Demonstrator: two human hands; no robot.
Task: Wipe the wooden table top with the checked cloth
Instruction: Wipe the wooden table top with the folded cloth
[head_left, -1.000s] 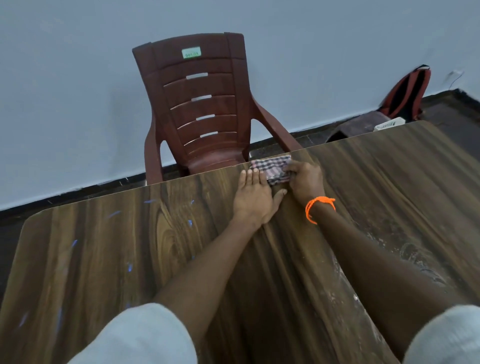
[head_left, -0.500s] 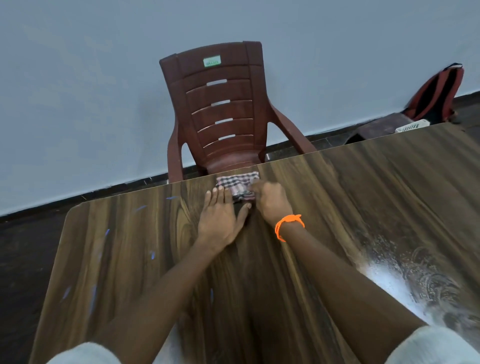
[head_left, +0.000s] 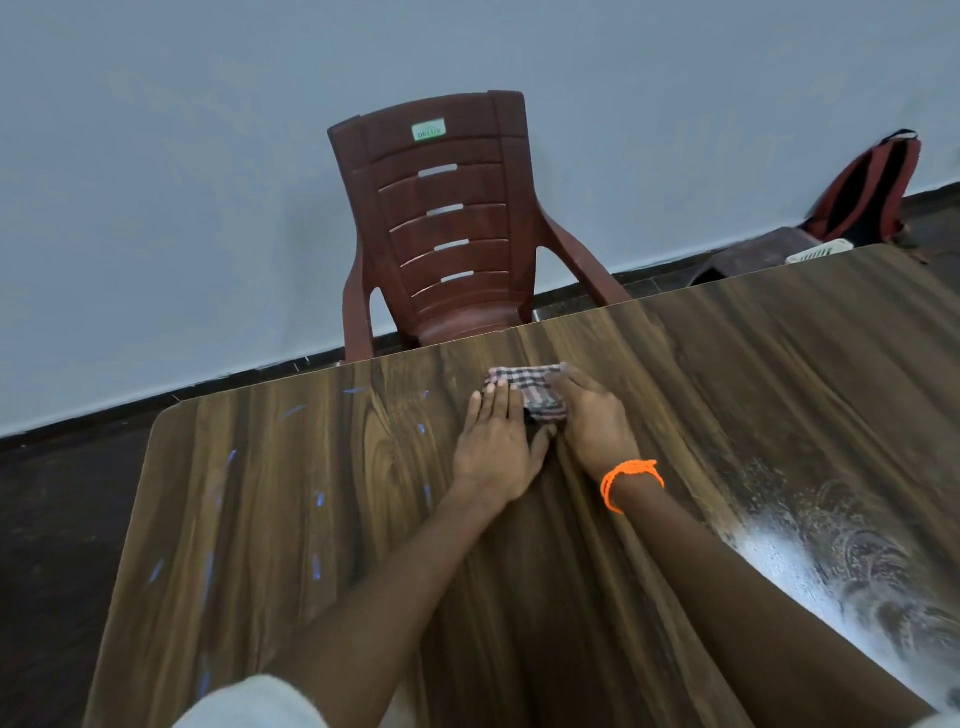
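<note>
- Since half a second ago we have kept both hands on the cloth, a little nearer than before from the table's far edge.
- Our left hand lies flat, fingers straight, pressing the cloth's left part.
- Our right hand, orange band at the wrist, curls over its right side, gripping it.
- Behind stands a chair; its green label reads "DELUX", blurred.

Two bare forearms, white short sleeves at lower frame edge; braided orange thread band around right wrist, right of centre; no rings visible.
</note>
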